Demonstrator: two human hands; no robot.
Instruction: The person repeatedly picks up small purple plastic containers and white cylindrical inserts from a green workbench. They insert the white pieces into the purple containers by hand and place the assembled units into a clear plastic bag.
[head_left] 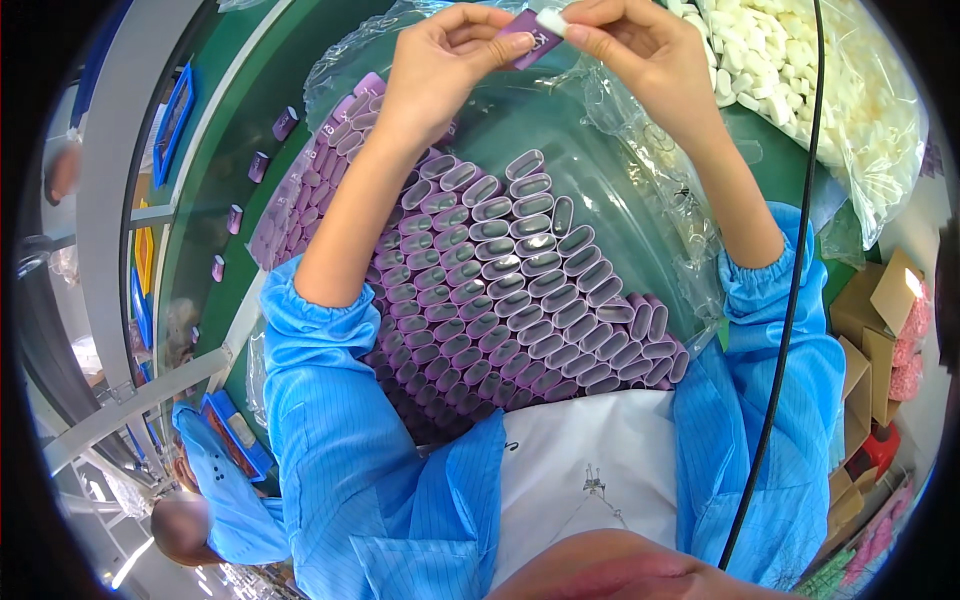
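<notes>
At the top of the head view, my left hand pinches a small purple oval casing between thumb and fingers. My right hand grips a little white plastic piece against the casing's upper right end. Whether the piece sits inside the casing or only touches it, I cannot tell. Below my hands, many open-ended purple casings stand packed in rows, open ends up, pale inside. More purple casings lie by my left forearm in clear plastic. A clear bag of white plastic pieces lies beyond my right hand.
Several purple pieces sit spaced along a green belt at left, near blue trays. Crumpled clear film lies beside my right forearm. A black cable hangs at right, before cardboard boxes. Another person is at lower left.
</notes>
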